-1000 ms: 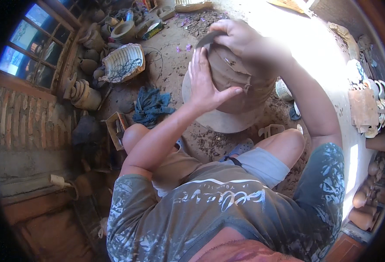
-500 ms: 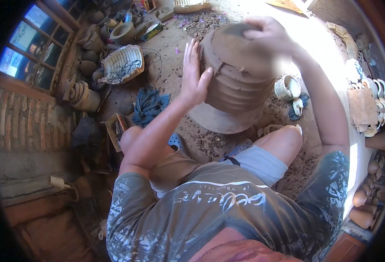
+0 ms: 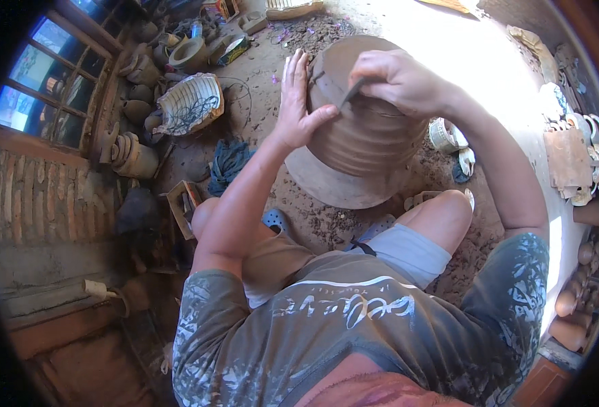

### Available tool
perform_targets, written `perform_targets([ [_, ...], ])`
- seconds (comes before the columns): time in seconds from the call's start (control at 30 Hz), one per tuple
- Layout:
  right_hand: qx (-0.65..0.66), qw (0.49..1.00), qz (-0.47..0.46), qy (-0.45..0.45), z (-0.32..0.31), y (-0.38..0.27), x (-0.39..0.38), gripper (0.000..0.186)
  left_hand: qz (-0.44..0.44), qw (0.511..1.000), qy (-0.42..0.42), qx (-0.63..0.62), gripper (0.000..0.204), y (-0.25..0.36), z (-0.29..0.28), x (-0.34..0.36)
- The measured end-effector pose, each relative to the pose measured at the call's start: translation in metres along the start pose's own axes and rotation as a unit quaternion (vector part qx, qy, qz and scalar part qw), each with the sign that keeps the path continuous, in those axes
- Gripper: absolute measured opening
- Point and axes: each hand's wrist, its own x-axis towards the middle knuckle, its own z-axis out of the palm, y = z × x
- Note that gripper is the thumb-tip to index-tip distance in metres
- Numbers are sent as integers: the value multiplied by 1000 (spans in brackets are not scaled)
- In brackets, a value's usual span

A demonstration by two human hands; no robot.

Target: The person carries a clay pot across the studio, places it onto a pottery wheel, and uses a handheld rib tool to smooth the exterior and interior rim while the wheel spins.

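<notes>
A large ridged clay pot [image 3: 364, 146] stands on a round pale base [image 3: 330, 192] in front of me, between my knees. My left hand [image 3: 298, 108] lies along its left side with the fingers stretched up and the thumb out on the wall. Against the upper wall, beside that thumb, my right hand [image 3: 400, 81] pinches a thin, flat, dark scraper [image 3: 352, 93]. The scraper's lower tip meets the clay near the shoulder. My right hand hides part of the pot's top and right side.
On the left lie a ribbed pale shell-like piece [image 3: 191, 105] with cord in it, a dark blue cloth [image 3: 229, 165] and stacked pots [image 3: 135, 154]. A white bucket [image 3: 444, 136] stands right of the pot. Small clay pots [image 3: 567, 332] line the right edge. Clay crumbs litter the floor.
My right hand has come from the top of the pot down and left to its near upper wall, and the scraper now shows in it. My left hand has shifted slightly.
</notes>
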Motion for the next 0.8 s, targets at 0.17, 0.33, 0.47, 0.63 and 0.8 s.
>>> perform_targets([
  [0.17,79,993,65,51,-15,27,-12,19,-91,994,49,-46,112,15,2,-4],
  [0.33,-63,980,93,164,0,42,47,26,-47,992,39,113,134,67,30,-35],
  [0.47,-18,990,50,129,18,32,53,23,-48,995,12,88,137,53,27,-26],
  [0.63,34,999,-12,35,10,4,15,20,-5,999,-38,1,132,24,7,-11],
  [0.8,19,998,1,-59,-18,-2,-22,28,-14,997,-65,-46,114,11,-5,3],
])
